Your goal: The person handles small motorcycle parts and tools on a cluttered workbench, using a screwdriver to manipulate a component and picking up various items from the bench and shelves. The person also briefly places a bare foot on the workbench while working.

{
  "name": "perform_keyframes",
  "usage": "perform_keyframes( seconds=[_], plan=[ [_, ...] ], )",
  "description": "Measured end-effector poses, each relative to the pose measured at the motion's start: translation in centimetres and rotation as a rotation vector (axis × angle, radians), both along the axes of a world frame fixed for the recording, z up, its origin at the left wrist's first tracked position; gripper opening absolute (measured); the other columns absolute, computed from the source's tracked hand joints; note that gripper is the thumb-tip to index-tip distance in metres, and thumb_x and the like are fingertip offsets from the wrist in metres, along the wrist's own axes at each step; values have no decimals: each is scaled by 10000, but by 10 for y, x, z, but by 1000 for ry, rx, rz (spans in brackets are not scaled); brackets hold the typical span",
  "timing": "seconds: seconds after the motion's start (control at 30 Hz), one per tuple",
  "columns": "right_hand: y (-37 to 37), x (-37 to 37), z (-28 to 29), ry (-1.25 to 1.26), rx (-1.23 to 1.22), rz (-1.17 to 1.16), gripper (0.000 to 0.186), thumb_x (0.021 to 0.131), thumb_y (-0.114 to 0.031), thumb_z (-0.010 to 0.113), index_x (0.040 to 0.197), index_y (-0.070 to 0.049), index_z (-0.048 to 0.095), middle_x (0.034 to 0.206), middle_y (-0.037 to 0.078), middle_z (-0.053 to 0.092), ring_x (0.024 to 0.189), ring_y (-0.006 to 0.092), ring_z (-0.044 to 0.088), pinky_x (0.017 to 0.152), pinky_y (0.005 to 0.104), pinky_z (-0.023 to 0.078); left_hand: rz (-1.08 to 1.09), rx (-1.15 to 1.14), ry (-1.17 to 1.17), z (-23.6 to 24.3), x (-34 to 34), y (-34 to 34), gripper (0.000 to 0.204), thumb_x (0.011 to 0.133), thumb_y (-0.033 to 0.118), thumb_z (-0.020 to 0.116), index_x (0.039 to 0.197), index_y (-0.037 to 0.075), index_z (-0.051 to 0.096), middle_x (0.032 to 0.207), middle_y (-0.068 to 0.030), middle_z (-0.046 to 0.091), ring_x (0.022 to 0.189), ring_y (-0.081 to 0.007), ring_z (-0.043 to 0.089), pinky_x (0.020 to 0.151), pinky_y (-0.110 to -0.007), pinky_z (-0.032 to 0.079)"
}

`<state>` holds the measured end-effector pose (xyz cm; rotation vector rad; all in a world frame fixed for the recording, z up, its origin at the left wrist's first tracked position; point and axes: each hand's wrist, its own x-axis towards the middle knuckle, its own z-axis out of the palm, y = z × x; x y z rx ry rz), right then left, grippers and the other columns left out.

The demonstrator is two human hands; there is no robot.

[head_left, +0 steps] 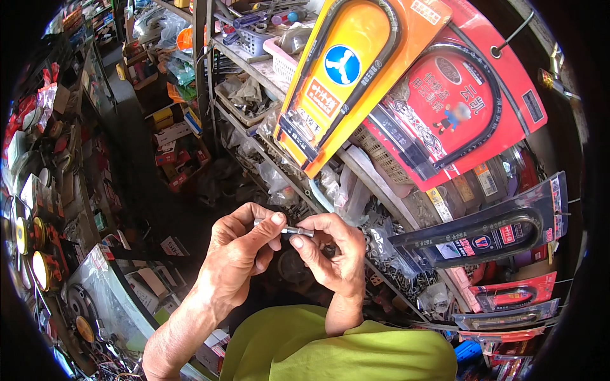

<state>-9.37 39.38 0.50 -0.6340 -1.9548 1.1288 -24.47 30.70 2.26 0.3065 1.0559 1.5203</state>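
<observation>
Over the dark aisle, both of my hands meet around a small silver metal cylinder, slim and stepped like a bolt or sleeve, lying almost level. My left hand pinches its left part between thumb and fingers, which hide that end. At the right end, the thumb and forefinger of my right hand close on it from below and above. Its exact kind is too small to make out.
Carded U-shaped locks, one yellow pack, one red pack and a dark one, hang at the right. Shelves behind hold a pink basket and loose hardware. A glass case stands at the left.
</observation>
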Motion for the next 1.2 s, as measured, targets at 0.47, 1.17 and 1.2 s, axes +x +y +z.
perform_keyframes(
  seconds=[0.47,1.17,1.2],
  plan=[
    [1,-4,-2,16,-24,13,175,956,-133,684,930,39,660,687,38,652,539,63,576,475,215,444,8,3,5,0,0,0,177,943,229,722,891,81,639,698,10,577,495,-40,430,444,-180,260],
    [2,2,-7,20,-280,-8,296,986,-250,663,861,19,671,680,23,640,549,51,550,504,232,427,-16,15,7,-2,2,0,175,935,252,733,891,99,660,720,21,596,504,-24,455,436,-177,285],
    [0,-2,-4,60,-207,-40,228,959,-205,696,894,11,665,699,17,644,557,48,540,524,215,418,-14,14,3,-2,2,0,174,934,252,734,890,100,661,721,23,599,504,-21,458,435,-177,289]
  ],
)
